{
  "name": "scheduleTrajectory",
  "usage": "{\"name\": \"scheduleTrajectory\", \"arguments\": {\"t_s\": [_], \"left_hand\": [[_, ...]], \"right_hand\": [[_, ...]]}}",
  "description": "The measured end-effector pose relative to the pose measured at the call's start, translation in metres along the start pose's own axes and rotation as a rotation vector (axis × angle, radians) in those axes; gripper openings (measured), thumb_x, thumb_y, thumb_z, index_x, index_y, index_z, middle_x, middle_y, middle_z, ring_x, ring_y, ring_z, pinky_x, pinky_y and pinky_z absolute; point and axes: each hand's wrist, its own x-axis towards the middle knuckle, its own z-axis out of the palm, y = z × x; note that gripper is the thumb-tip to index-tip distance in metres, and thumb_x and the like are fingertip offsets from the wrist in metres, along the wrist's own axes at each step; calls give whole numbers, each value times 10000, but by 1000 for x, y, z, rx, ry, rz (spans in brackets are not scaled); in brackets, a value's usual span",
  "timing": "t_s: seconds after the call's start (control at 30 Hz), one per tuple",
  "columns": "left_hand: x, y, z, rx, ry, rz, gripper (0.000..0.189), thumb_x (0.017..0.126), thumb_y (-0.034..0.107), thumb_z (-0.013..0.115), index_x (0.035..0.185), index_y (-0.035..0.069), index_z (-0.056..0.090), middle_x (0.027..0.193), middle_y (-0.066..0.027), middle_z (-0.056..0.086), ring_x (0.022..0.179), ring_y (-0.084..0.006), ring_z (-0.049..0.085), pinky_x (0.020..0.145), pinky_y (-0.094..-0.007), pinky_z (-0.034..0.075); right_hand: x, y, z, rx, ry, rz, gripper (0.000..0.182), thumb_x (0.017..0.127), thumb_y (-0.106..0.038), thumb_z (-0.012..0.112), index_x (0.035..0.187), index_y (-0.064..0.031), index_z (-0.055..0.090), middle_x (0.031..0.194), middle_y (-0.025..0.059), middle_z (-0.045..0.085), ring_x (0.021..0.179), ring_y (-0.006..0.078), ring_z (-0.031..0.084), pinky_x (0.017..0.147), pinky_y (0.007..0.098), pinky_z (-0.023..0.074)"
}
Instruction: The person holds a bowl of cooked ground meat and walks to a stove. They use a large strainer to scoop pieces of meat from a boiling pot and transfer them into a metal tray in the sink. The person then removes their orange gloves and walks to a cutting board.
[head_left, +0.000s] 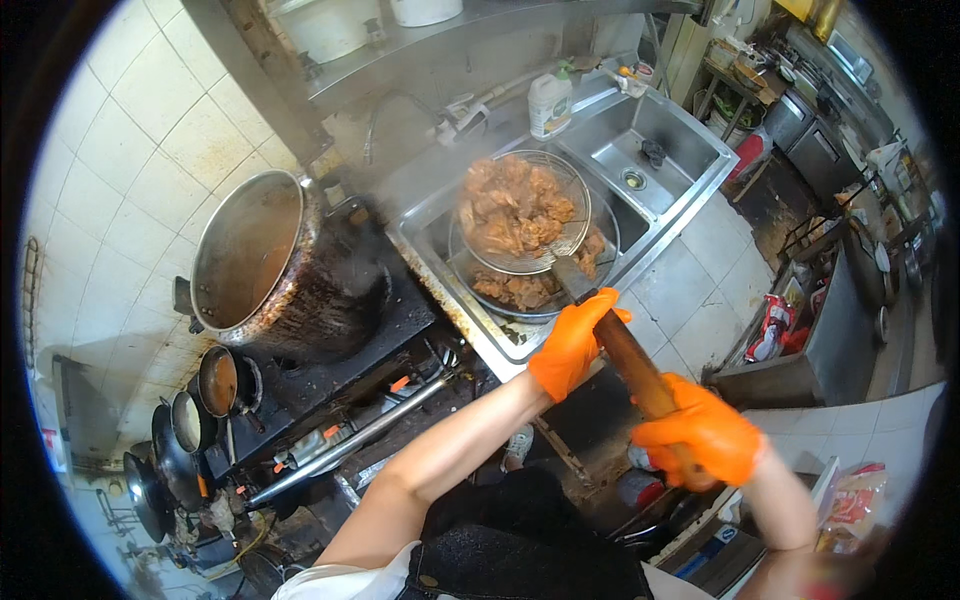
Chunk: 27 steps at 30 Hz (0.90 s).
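Both my hands wear orange gloves and grip the wooden handle (634, 360) of a large wire strainer (570, 176). My left hand (574, 341) holds the handle near the strainer's head, and my right hand (701, 431) holds it near the far end. Browned meat pieces (517, 206) fill the strainer. It is held over a round metal bowl (616, 255) in the left sink basin, where more meat pieces (517, 291) lie. Steam rises around the strainer. The underside of the strainer is hidden, so whether it touches the meat below I cannot tell.
A big stockpot (330, 292) of brown liquid stands on the stove (390, 337) at left, with smaller pans (219, 381) below it. A white jug (550, 109) stands behind the sink. The right sink basin (675, 135) holds a dark scrubber (652, 153). A metal cabinet (817, 352) is at right.
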Motion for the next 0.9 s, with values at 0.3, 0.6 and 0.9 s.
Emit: {"name": "scheduleTrajectory", "arguments": {"t_s": [0.3,0.6,0.9], "left_hand": [[109,-14,9,548,182,-94,741,969,687,484,1244,-1,495,1010,-162,652,793,-232,666,792,-361,530],[63,-9,-15,1057,-45,295,658,1050,426,525,1519,-15,388,1268,-107,633,1075,-159,630,999,-322,460],[-201,63,-139,775,462,119,486,1078,285,504,1462,-12,481,1237,-135,668,1101,-225,661,1004,-342,502]], "right_hand": [[153,99,-38,-554,684,-703,616,836,-34,657,1404,-71,422,954,156,631,772,299,638,688,409,528],[186,107,-50,-384,752,-728,653,845,-8,627,1469,-88,450,1098,164,652,923,324,654,773,389,522],[142,125,-31,95,351,-558,794,773,79,633,1517,-95,418,786,-11,536,571,86,486,472,238,404]]}}
